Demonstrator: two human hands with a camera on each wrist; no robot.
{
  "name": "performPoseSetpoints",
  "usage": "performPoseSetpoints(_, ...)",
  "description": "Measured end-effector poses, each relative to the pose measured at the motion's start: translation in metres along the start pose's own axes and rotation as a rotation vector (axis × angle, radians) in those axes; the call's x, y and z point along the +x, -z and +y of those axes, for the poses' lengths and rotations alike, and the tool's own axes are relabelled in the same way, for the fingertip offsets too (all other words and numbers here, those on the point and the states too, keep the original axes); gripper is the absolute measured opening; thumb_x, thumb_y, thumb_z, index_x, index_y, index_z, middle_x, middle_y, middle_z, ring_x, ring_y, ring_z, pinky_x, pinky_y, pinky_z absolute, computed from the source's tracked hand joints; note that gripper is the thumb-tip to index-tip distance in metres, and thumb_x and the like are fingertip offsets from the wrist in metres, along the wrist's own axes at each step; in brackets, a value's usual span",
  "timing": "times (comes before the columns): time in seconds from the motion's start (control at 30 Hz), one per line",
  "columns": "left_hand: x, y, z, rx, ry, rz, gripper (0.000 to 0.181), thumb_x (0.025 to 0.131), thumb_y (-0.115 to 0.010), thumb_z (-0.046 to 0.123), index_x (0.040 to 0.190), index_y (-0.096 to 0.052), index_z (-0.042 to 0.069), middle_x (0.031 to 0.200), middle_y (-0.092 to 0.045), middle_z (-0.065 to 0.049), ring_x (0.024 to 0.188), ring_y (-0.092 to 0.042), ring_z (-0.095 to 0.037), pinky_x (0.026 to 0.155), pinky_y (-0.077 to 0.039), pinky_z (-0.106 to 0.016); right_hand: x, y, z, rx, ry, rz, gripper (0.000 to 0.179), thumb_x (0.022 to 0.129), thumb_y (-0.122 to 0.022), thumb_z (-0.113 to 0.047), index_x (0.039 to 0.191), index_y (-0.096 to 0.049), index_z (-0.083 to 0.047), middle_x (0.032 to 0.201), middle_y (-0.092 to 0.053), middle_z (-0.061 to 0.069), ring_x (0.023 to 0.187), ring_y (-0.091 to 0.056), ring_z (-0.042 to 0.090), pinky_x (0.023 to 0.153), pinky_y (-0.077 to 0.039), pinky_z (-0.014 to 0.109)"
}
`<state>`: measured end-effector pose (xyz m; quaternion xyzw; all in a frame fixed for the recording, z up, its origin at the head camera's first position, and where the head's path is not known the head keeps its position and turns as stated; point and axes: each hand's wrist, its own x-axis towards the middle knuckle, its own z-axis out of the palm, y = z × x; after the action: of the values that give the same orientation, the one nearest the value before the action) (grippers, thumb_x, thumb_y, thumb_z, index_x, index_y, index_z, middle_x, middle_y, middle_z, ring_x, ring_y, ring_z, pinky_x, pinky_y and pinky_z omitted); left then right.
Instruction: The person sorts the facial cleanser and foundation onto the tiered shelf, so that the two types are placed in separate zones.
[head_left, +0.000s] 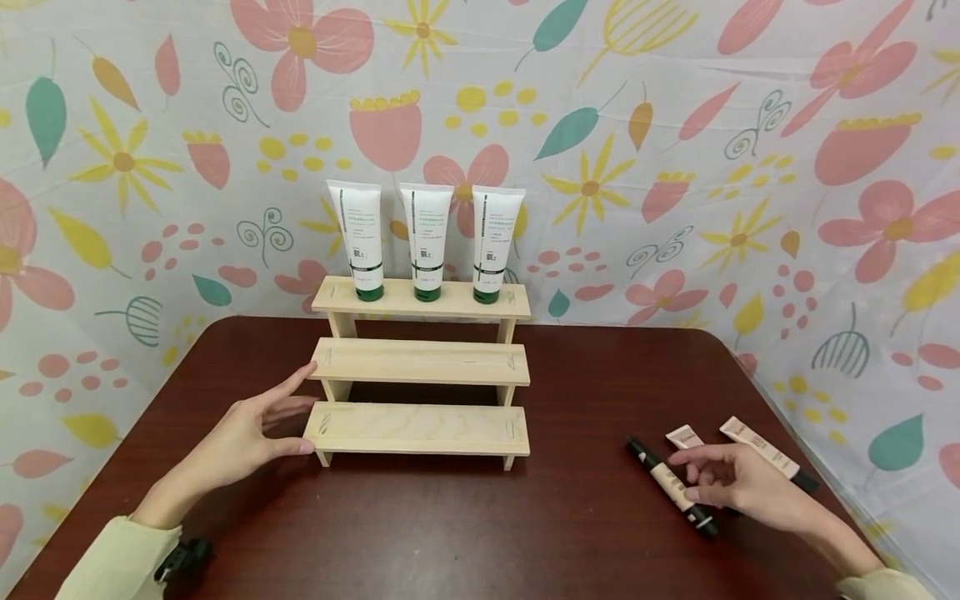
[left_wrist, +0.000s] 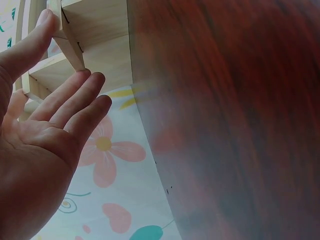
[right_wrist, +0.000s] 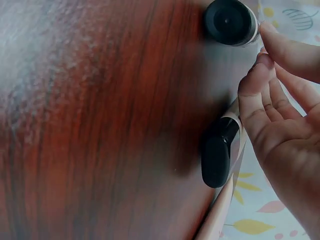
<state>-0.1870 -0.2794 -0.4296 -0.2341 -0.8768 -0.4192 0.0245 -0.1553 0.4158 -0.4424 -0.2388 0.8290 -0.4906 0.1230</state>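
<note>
A three-step wooden display stand (head_left: pixel 420 360) stands near the back of the table. My left hand (head_left: pixel 240 437) is at its left side, fingers extended, the thumb at the lowest step's end and the index fingertip at the middle step's. My right hand (head_left: pixel 738 479) is over the table at the right, fingers loosely bent beside a slim black-and-beige cosmetic stick (head_left: pixel 670 486). In the right wrist view, the thumb tip is right at the edge of the stick's round black end (right_wrist: pixel 227 22). Behind this hand lie two beige squeeze tubes, one nearer (head_left: pixel 684 437) and one farther right (head_left: pixel 761 446).
On the top step stand three white squeeze tubes with green caps: left (head_left: pixel 357 242), middle (head_left: pixel 426 242) and right (head_left: pixel 495 242). The dark reddish-brown table (head_left: pixel 480 525) runs back to a flower-patterned cloth (head_left: pixel 600 108), which also closes off the right side.
</note>
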Motion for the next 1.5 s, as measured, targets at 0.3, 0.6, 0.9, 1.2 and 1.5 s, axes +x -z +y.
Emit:
performPoseSetpoints(0.3,-0.001,-0.001,0.001,0.004,0.01,0.002,0.107,0.082,-0.093,0.016,0.168,-0.031,0.028,0.136,-0.068,-0.018,0.123,-0.067,-0.032,0.098,-0.055,-0.052,0.004,-0.002,-0.006,-0.009,-0.031,-0.012,0.037,0.093,-0.072,0.01,0.129,-0.062,0.017,0.092,-0.061,0.02,0.07,-0.061,0.015,0.055,-0.054,0.027)
performPoseSetpoints(0.6,-0.001,-0.001,0.0,0.007,0.004,-0.001,0.106,0.082,-0.093,0.015,0.168,-0.031,0.026,0.138,-0.067,-0.018,0.124,-0.067,-0.031,0.098,-0.055,-0.05,0.01,-0.006,-0.006,-0.01,-0.036,-0.026,0.04,0.093,-0.074,0.007,0.13,-0.061,0.017,0.091,-0.063,0.017,0.062,-0.059,0.016,0.051,-0.053,0.029)
performPoseSetpoints(0.9,0.001,-0.001,0.0,0.003,0.005,-0.006,0.107,0.083,-0.092,0.012,0.168,-0.03,0.026,0.138,-0.067,-0.018,0.126,-0.066,-0.031,0.099,-0.053,-0.053,0.014,-0.009,-0.007,-0.029,-0.051,-0.047,0.041,0.094,-0.075,0.003,0.131,-0.062,0.013,0.092,-0.064,0.014,0.062,-0.06,0.017,0.052,-0.054,0.03)
performPoseSetpoints(1.2,0.0,-0.001,0.002,0.003,0.007,-0.001,0.108,0.081,-0.093,0.011,0.168,-0.03,0.025,0.136,-0.068,-0.017,0.125,-0.066,-0.031,0.099,-0.054,-0.053,0.023,-0.013,-0.01,-0.009,-0.077,-0.095,0.041,0.097,-0.074,-0.002,0.134,-0.062,0.01,0.089,-0.065,0.014,0.063,-0.058,0.012,0.052,-0.049,0.027)
performPoseSetpoints(1.5,0.0,0.001,0.003,0.0,0.016,-0.002,0.107,0.082,-0.092,0.011,0.168,-0.031,0.025,0.136,-0.067,-0.018,0.126,-0.066,-0.032,0.1,-0.053,-0.054,0.027,-0.011,-0.008,-0.014,-0.087,-0.131,0.041,0.097,-0.075,-0.003,0.133,-0.062,0.012,0.091,-0.067,0.013,0.068,-0.062,0.015,0.057,-0.051,0.027)
